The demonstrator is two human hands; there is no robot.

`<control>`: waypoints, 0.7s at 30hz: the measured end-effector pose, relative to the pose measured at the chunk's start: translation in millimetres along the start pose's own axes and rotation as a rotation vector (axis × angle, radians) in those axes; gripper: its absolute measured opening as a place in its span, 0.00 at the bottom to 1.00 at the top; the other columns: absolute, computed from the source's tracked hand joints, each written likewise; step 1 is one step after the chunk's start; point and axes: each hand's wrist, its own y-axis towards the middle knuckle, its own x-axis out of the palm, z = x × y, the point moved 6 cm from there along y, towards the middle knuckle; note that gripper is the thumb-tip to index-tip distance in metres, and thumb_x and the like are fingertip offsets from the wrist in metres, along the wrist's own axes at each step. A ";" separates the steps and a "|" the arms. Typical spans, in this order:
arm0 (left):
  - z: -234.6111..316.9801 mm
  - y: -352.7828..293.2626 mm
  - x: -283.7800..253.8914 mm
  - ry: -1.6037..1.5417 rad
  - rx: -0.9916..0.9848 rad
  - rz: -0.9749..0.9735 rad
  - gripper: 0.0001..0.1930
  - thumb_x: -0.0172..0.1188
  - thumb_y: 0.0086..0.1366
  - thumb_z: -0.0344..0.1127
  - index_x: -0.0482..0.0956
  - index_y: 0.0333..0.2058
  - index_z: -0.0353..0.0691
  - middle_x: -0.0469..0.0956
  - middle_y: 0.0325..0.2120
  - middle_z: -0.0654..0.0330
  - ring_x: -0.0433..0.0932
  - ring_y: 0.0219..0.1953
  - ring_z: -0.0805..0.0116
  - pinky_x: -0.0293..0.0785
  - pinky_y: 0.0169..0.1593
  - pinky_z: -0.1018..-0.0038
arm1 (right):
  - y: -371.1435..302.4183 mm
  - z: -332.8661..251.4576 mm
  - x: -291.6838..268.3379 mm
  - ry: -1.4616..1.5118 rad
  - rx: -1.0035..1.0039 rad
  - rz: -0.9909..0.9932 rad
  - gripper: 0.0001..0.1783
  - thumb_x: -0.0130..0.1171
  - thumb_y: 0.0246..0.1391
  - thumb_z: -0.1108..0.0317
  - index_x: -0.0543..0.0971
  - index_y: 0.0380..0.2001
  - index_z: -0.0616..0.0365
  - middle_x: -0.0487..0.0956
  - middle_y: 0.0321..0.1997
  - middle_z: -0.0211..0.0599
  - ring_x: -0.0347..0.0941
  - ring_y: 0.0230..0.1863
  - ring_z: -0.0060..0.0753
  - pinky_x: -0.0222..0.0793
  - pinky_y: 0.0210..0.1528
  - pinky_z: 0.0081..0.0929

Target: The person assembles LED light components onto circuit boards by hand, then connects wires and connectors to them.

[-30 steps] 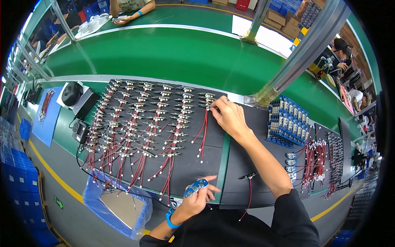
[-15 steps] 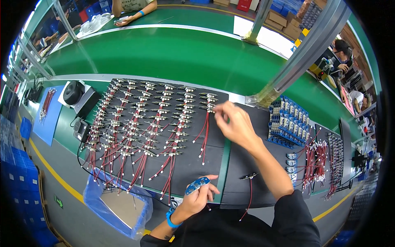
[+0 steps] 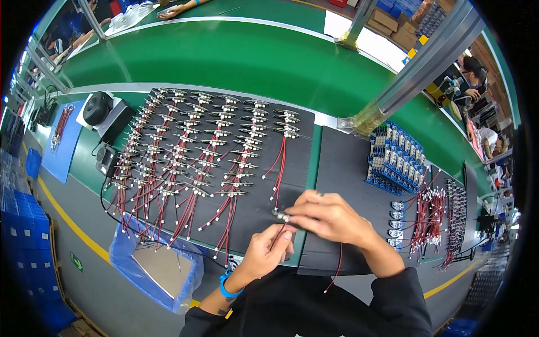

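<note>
In front of me, my left hand and my right hand meet over the near part of the bench. Between their fingertips is a small circuit board, turned edge-on, with pale connectors showing. A red cable runs down from it across my left fingers. My right thumb and fingers pinch the board from the right; my left fingers close on it from below. Another red cable hangs below my right wrist, its upper end hidden. Past my hands, several boards with red cables form a short row on the black mat.
More rows of cabled boards cover the mat's left. Stacked blue boards and bundled red cables lie right. A metal post rises behind. A blue-lined bin stands low left; a black round device is far left.
My right hand has come back from the short row to my left hand and now grips the board there. The board has turned from face-up to edge-on. The view has shifted slightly.
</note>
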 end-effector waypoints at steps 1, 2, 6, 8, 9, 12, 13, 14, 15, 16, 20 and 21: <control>0.4 -0.5 -1.0 -0.001 0.000 0.003 0.11 0.48 0.69 0.34 0.73 0.43 0.33 0.75 0.18 0.64 0.69 0.15 0.83 0.63 0.19 0.84 | -0.4 5.0 -3.1 -0.008 0.018 0.040 0.10 0.63 0.46 0.76 0.80 0.35 0.64 0.78 0.29 0.40 0.75 0.27 0.39 0.69 0.28 0.30; -1.2 -0.5 -2.3 -0.064 -0.042 0.017 0.11 0.47 0.69 0.34 0.73 0.43 0.33 0.74 0.18 0.63 0.68 0.15 0.83 0.63 0.19 0.84 | 0.1 8.5 -6.1 -0.048 0.018 0.078 0.10 0.63 0.45 0.76 0.80 0.34 0.64 0.78 0.29 0.41 0.75 0.27 0.39 0.68 0.27 0.30; -0.4 -2.5 -4.3 -0.153 -0.073 0.036 0.13 0.46 0.70 0.35 0.74 0.45 0.34 0.73 0.16 0.64 0.67 0.15 0.83 0.62 0.18 0.85 | 0.3 18.6 -7.9 0.069 0.265 0.012 0.13 0.61 0.48 0.74 0.78 0.40 0.63 0.76 0.31 0.41 0.74 0.29 0.42 0.69 0.31 0.30; 0.6 -1.9 -4.9 -0.156 -0.058 0.028 0.13 0.46 0.70 0.35 0.73 0.46 0.34 0.72 0.16 0.64 0.66 0.14 0.83 0.61 0.18 0.85 | -0.3 19.4 -5.3 0.090 0.201 0.025 0.16 0.59 0.50 0.74 0.78 0.44 0.62 0.75 0.33 0.41 0.73 0.30 0.42 0.68 0.32 0.29; 0.4 -2.5 -6.1 -0.152 -0.034 0.032 0.13 0.46 0.70 0.35 0.74 0.46 0.34 0.72 0.15 0.65 0.66 0.14 0.84 0.61 0.18 0.85 | -0.2 18.8 -4.4 0.089 0.201 0.027 0.16 0.59 0.50 0.74 0.78 0.44 0.62 0.75 0.33 0.41 0.73 0.30 0.42 0.68 0.32 0.29; -1.1 -3.1 -5.7 -0.129 -0.026 0.052 0.13 0.47 0.69 0.34 0.75 0.45 0.33 0.71 0.14 0.66 0.65 0.14 0.84 0.61 0.18 0.85 | 0.4 12.9 -1.6 0.022 0.147 -0.033 0.17 0.61 0.48 0.75 0.78 0.44 0.61 0.76 0.32 0.40 0.73 0.29 0.38 0.69 0.32 0.30; -3.1 -3.3 -5.9 -0.110 -0.044 0.070 0.12 0.48 0.69 0.34 0.76 0.44 0.33 0.71 0.14 0.66 0.66 0.15 0.84 0.61 0.18 0.85 | 0.7 10.9 -2.8 0.023 0.147 -0.034 0.17 0.61 0.48 0.75 0.78 0.44 0.61 0.76 0.32 0.40 0.73 0.29 0.38 0.69 0.32 0.30; -5.1 -2.6 -5.6 -0.112 -0.045 0.072 0.12 0.48 0.69 0.34 0.76 0.44 0.33 0.71 0.14 0.66 0.66 0.15 0.84 0.61 0.18 0.85 | 1.3 7.8 -5.4 -0.003 0.134 -0.015 0.16 0.62 0.47 0.74 0.78 0.42 0.62 0.77 0.33 0.41 0.74 0.31 0.38 0.69 0.33 0.29; -5.0 -1.9 -5.3 -0.066 -0.006 0.075 0.11 0.50 0.68 0.32 0.77 0.43 0.32 0.72 0.15 0.66 0.67 0.15 0.84 0.62 0.19 0.85 | 1.8 3.2 -8.3 -0.029 0.120 0.003 0.16 0.64 0.45 0.72 0.78 0.41 0.63 0.77 0.33 0.42 0.75 0.32 0.39 0.70 0.34 0.29; -3.9 -1.7 -4.5 -0.021 0.033 0.078 0.11 0.52 0.67 0.30 0.78 0.43 0.32 0.73 0.15 0.66 0.68 0.16 0.84 0.62 0.19 0.85 | 2.5 0.6 -11.0 -0.044 0.150 0.019 0.15 0.67 0.43 0.71 0.78 0.36 0.65 0.79 0.31 0.41 0.77 0.32 0.40 0.71 0.35 0.28; 3.7 -2.4 0.4 0.024 0.041 0.123 0.10 0.55 0.64 0.27 0.79 0.43 0.32 0.75 0.16 0.65 0.71 0.18 0.84 0.64 0.19 0.85 | -6.1 10.0 -11.2 -0.064 0.137 0.132 0.10 0.65 0.46 0.72 0.78 0.32 0.64 0.80 0.27 0.41 0.78 0.29 0.41 0.72 0.34 0.28; 4.0 -1.6 0.3 0.037 0.066 0.138 0.11 0.54 0.65 0.28 0.79 0.43 0.33 0.75 0.15 0.65 0.69 0.16 0.84 0.63 0.18 0.86 | -8.9 11.2 -12.4 -0.065 0.139 0.130 0.10 0.65 0.46 0.72 0.78 0.32 0.64 0.80 0.27 0.41 0.78 0.29 0.41 0.72 0.34 0.28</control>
